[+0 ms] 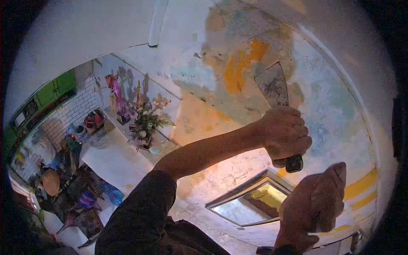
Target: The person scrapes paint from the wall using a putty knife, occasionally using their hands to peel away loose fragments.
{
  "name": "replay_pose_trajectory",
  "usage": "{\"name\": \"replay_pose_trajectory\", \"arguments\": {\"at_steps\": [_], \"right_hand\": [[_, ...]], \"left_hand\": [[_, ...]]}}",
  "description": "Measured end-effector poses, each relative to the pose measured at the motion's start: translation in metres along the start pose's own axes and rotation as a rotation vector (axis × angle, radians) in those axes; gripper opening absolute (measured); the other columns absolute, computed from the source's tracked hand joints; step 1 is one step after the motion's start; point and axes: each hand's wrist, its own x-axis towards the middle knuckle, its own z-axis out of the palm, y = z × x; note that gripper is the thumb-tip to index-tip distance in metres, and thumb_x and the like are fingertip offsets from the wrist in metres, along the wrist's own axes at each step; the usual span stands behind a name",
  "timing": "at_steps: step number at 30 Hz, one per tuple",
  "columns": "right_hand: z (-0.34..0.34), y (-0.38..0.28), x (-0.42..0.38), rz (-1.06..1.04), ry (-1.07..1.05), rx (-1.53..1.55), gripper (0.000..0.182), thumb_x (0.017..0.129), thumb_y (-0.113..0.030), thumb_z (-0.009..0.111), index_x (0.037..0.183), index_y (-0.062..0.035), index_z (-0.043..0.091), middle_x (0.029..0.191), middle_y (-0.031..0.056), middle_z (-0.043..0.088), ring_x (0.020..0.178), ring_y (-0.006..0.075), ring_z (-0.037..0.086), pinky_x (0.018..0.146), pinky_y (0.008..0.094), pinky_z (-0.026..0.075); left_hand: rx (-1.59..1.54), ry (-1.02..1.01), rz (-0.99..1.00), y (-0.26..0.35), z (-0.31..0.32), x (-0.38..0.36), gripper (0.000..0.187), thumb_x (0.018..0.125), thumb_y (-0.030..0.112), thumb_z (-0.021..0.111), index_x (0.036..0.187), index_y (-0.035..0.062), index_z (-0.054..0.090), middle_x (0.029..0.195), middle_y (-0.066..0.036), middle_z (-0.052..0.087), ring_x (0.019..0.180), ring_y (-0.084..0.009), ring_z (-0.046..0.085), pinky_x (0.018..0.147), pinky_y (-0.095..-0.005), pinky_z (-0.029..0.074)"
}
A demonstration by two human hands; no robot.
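Observation:
My left hand (285,135) is wrapped round the black handle of a paint scraper (273,85). Its broad, stained metal blade points up, over a patchy wall (323,102) with grey, pale blue and orange areas. The handle's butt end sticks out below the fist. My left arm, in a dark sleeve, reaches across from the lower left. Lower and to the right, my right hand (313,206) is raised in front of the wall with its fingers bent and pressed together. What it holds, if anything, I cannot tell.
A framed opening (244,199) sits low in the wall beside my right hand. To the left are a white tabletop (117,159), a flower arrangement (148,119), a purple figure (120,100), green cabinets (55,91) and cluttered household things. A raised strip (158,23) runs along the surface above.

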Motion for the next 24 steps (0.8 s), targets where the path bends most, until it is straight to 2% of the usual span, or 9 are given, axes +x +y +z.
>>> {"name": "replay_pose_trajectory", "arguments": {"at_steps": [3,5,6,8,9,12,16,18,24], "right_hand": [[0.008,0.033,-0.008,-0.443,0.309,0.586,0.02,0.074,0.008,0.046,0.061,-0.0068,0.04,0.059,0.0057,0.037,0.052,0.0177,0.029,0.048,0.0293,0.028],[-0.021,0.027,-0.017,-0.004,-0.229,-0.154,0.009,0.076,0.004,0.047,0.076,-0.0049,0.046,0.06,0.0059,0.04,0.054,0.0222,0.037,0.052,0.0348,0.034],[0.0,0.023,-0.005,-0.003,-0.226,-0.156,0.009,0.076,0.004,0.047,0.076,-0.0049,0.046,0.06,0.0059,0.04,0.054,0.0222,0.037,0.052,0.0348,0.034],[0.058,0.017,0.028,-0.747,0.201,0.962,0.02,0.073,-0.019,0.048,0.069,-0.0028,0.039,0.048,0.0068,0.037,0.038,0.0206,0.032,0.042,0.0325,0.023],[0.033,0.035,0.007,-0.475,-0.073,0.61,0.004,0.078,-0.003,0.048,0.075,-0.0024,0.051,0.068,0.0096,0.049,0.065,0.0263,0.049,0.064,0.0335,0.044],[0.022,0.006,0.011,-0.382,0.132,0.432,0.017,0.076,-0.017,0.05,0.074,-0.0023,0.041,0.048,0.0056,0.037,0.04,0.0192,0.033,0.041,0.0326,0.027],[0.034,0.01,0.019,-0.469,0.009,0.687,0.016,0.074,-0.015,0.053,0.072,-0.0027,0.042,0.052,0.009,0.045,0.04,0.0191,0.034,0.042,0.0322,0.03],[0.026,0.007,0.01,-0.402,0.134,0.561,0.017,0.075,-0.016,0.05,0.067,-0.0026,0.042,0.053,0.0088,0.045,0.04,0.0199,0.036,0.044,0.0322,0.032],[0.014,0.006,0.018,-0.35,-0.072,0.531,0.025,0.065,-0.01,0.054,0.054,-0.0067,0.032,0.048,0.0027,0.032,0.039,0.0213,0.03,0.044,0.0344,0.025]], "left_hand": [[-0.017,-0.047,-0.015,0.002,-0.002,-0.001,0.021,0.052,0.024,0.063,0.058,0.0117,0.047,0.054,0.0,0.037,0.046,-0.0176,0.045,0.043,-0.031,0.035],[0.009,-0.025,-0.012,0.002,-0.002,-0.001,0.022,0.051,0.024,0.063,0.058,0.0115,0.047,0.053,0.0,0.037,0.045,-0.0175,0.045,0.042,-0.0315,0.035],[0.007,-0.024,-0.01,0.0,-0.003,-0.002,0.022,0.051,0.024,0.063,0.058,0.0115,0.047,0.053,0.0,0.037,0.045,-0.0175,0.045,0.042,-0.0315,0.035],[0.003,-0.081,-0.011,-0.001,-0.001,-0.004,0.023,0.05,0.024,0.064,0.058,0.0116,0.047,0.053,0.0,0.037,0.043,-0.0174,0.044,0.04,-0.0321,0.033],[-0.001,-0.081,-0.012,0.001,0.002,-0.006,0.023,0.05,0.024,0.064,0.058,0.0116,0.047,0.053,0.0,0.037,0.043,-0.0174,0.044,0.04,-0.0321,0.033],[0.023,-0.013,-0.005,-0.003,0.003,-0.007,0.023,0.053,0.027,0.064,0.058,0.0129,0.046,0.053,0.001,0.036,0.044,-0.0174,0.043,0.041,-0.0322,0.032],[0.031,-0.025,0.017,-0.013,0.006,-0.014,0.024,0.054,0.027,0.065,0.059,0.0115,0.048,0.053,0.0,0.036,0.044,-0.0173,0.042,0.041,-0.0322,0.032],[0.104,-0.069,-0.038,-0.007,0.007,-0.015,0.033,0.038,0.036,0.059,0.058,0.0142,0.044,0.056,0.002,0.039,0.051,-0.017,0.049,0.047,-0.0318,0.038],[0.059,0.056,-0.011,-0.012,0.003,-0.009,0.028,0.049,0.028,0.063,0.064,0.008,0.05,0.055,-0.001,0.037,0.046,-0.0193,0.044,0.043,-0.0325,0.036]]}}
